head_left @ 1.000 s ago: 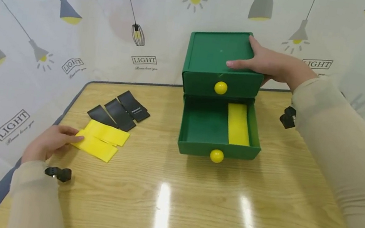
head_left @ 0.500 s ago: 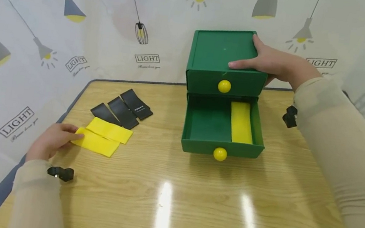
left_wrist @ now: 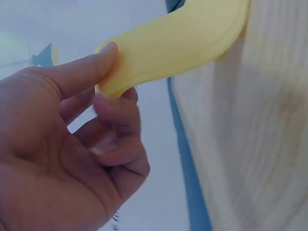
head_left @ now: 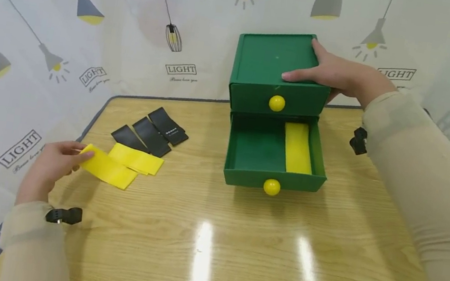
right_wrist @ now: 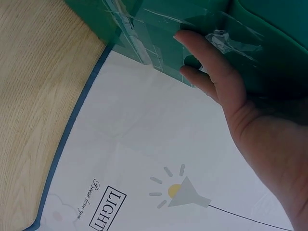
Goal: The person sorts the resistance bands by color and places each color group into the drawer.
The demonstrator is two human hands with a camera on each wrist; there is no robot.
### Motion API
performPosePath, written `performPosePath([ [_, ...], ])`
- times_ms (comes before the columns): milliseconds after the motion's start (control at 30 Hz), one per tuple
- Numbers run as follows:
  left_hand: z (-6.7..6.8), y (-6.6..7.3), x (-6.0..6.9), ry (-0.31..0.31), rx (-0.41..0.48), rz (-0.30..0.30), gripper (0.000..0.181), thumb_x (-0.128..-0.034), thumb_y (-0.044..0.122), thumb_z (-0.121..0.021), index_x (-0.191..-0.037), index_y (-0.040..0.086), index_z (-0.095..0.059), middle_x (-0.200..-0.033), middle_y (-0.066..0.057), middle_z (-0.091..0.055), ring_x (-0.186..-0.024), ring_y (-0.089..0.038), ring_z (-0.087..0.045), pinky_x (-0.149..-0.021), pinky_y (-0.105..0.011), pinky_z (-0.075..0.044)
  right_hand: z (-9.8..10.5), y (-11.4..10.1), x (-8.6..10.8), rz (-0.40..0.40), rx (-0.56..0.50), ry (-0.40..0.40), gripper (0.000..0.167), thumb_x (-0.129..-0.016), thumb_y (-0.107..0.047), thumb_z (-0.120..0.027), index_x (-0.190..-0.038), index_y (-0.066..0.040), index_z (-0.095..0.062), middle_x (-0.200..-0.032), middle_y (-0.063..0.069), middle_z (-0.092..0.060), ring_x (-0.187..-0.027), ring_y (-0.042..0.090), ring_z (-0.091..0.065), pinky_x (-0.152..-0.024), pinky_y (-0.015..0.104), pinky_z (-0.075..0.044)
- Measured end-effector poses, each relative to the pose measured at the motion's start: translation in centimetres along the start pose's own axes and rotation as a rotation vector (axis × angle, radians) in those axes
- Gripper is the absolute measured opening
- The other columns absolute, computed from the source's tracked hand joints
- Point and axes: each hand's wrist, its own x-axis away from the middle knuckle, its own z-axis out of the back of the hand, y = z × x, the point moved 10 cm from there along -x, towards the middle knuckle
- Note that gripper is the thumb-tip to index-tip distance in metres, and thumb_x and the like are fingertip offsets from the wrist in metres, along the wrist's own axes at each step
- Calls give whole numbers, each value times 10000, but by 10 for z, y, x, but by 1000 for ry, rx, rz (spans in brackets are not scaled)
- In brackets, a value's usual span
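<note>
My left hand [head_left: 51,161] pinches the end of a yellow resistance band [head_left: 108,170] between thumb and fingers; in the left wrist view the band [left_wrist: 168,45] bends down from the fingertips. A second yellow band [head_left: 140,160] lies just behind it, beside several black bands [head_left: 152,136]. My right hand [head_left: 333,74] rests spread over the right edge of a green two-drawer cabinet [head_left: 275,56], thumb and a finger on top. Other fingers [right_wrist: 207,57] lie along its side in the right wrist view. The lower drawer [head_left: 259,145] is pulled out, with a yellow band [head_left: 298,148] along its right side.
The upper drawer [head_left: 256,99] is closed and has a yellow knob [head_left: 276,103]. All of this stands on a wooden table [head_left: 150,245]. A white lamp-patterned sheet [head_left: 207,23] rises behind and at the left. Clear tape [right_wrist: 221,41] runs on the cabinet's side.
My left hand has drawn the front yellow band left and raised its held end, apart from the other yellow band. My right hand keeps its place on the cabinet.
</note>
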Motion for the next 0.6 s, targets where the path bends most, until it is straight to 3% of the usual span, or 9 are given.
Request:
performPosePath([
  [167,13,20,6,66,-4,-3,669,-1023,512,-679,-1465,16,-600,-1152,-44,-685,-835,-116,-644,-722,-226,-570,1,1,-1,9,6,7,1294,-905,-741,-666,-1534,-462,429,-1788,79,216,-1472,456,-438,-1146,623,-491],
  [367,23,50,17,89,-29,-49,585,-1046,471,-656,-1405,8,-639,-1218,-107,-706,-884,-128,-653,-734,-211,-565,1,1,-1,6,1,5,1282,-914,-730,-661,-1531,-464,432,-1785,79,223,-1464,457,-450,-1127,608,-511],
  [600,34,79,28,107,-42,-39,643,-1051,534,-595,-1448,28,-613,-1335,-143,-640,-1056,-254,-593,-820,-293,-493,0,0,1,15,-5,4,1278,-919,-721,-661,-1540,-456,425,-1786,90,217,-1469,470,-440,-1133,619,-504],
])
